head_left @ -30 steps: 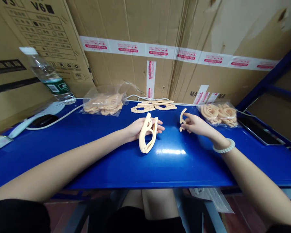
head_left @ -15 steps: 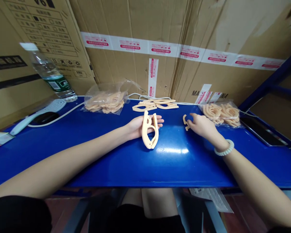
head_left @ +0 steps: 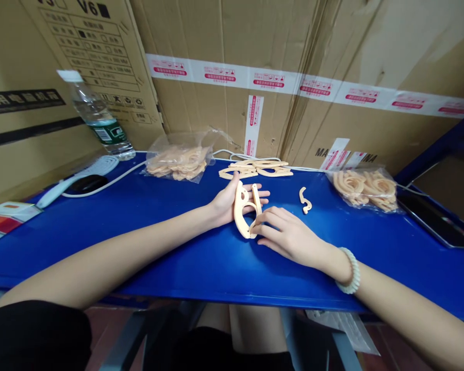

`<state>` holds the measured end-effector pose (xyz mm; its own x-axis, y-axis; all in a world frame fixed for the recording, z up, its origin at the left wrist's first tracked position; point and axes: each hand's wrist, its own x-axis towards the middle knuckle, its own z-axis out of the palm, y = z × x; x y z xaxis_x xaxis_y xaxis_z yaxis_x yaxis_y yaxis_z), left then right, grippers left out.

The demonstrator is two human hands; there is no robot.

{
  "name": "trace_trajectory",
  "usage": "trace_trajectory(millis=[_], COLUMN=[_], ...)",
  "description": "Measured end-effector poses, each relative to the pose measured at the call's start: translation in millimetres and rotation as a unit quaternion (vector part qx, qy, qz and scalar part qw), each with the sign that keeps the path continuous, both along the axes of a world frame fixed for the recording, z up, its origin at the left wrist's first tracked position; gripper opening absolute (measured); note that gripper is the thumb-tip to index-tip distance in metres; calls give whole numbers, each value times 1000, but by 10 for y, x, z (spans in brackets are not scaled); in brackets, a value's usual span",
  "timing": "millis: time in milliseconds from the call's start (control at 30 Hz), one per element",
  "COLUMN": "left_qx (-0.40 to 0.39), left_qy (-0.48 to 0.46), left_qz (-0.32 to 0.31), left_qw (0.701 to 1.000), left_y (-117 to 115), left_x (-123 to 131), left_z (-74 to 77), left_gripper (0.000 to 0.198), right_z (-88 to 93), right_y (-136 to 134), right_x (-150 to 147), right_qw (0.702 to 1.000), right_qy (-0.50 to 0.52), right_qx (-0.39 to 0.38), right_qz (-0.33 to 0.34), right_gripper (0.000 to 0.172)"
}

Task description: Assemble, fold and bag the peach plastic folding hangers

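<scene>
A beige plastic folding hanger (head_left: 238, 214), its two arms folded up alongside each other, rests across the palm of my left hand (head_left: 225, 202). The fingers of that hand stretch out behind the hanger while the thumb lies at its upper end. My right hand (head_left: 290, 234), with a pale beaded bracelet on the wrist, pinches the hanger's lower joined end; its fingertips partly cover that spot. To the right on the blue table lies a loose beige hanger hook (head_left: 304, 200), apart from both hands. Behind my left hand are several more beige hanger pieces (head_left: 274, 171).
Clear bags of beige pieces lie at back left (head_left: 178, 161) and back right (head_left: 365, 188). A water bottle (head_left: 104, 129), hairbrush (head_left: 77, 178), dark mouse-like object (head_left: 87, 184) and white cable are on the left. A phone (head_left: 441, 221) lies right. Cardboard boxes (head_left: 216, 113) wall the back.
My right hand has left the loose hook on the table and moved left to the lower end of the hanger. The hanger stays in my left hand. The view has shifted slightly.
</scene>
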<state>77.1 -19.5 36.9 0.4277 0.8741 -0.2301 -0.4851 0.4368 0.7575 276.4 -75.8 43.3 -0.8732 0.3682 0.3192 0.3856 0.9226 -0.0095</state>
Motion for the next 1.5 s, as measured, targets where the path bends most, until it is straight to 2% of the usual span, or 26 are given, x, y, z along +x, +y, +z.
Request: trace_trajectory(millis=[133,300,400,500,600,700,833,933,1033,1267,1500], left_qx=[88,217,273,258,225,209,193,190,202,201,202], left_qy=[49,128,166,159,145,132,119,126,128,134,148], left_qz=[-10,-36,-9,16,26,43,72,80,80,79,61], left_qw=[995,967,948,953,963,968,971,970,968,967,966], left_y=[-82,-169,-195,-199,-198,-206,-218,-218,-215,-237,-232], left_x=[49,62,69,78,82,85,89,86,86,113,83], left_z=[-53,-147,-188,-206,-202,-186,-173,-173,-171,-143,-156], left_gripper=[32,29,26,27,21,23,27,27,25,21,30], right_z=[-8,-41,-44,-28,-3,14,-6,-45,-71,-41,1], right_y=[45,84,111,134,155,180,211,221,220,189,138], right_x=[29,33,63,94,120,147,185,195,189,163,116], right_qw=[999,994,985,973,965,960,963,971,975,973,961], right_qy=[21,19,-6,-31,-43,-51,-49,-34,-26,-46,-81], right_qx=[14,86,153,201,212,200,144,108,103,152,187], right_qz=[-22,-59,-81,-113,-148,-189,-224,-213,-193,-166,-187], right_gripper=[18,21,21,21,20,19,20,18,19,23,23])
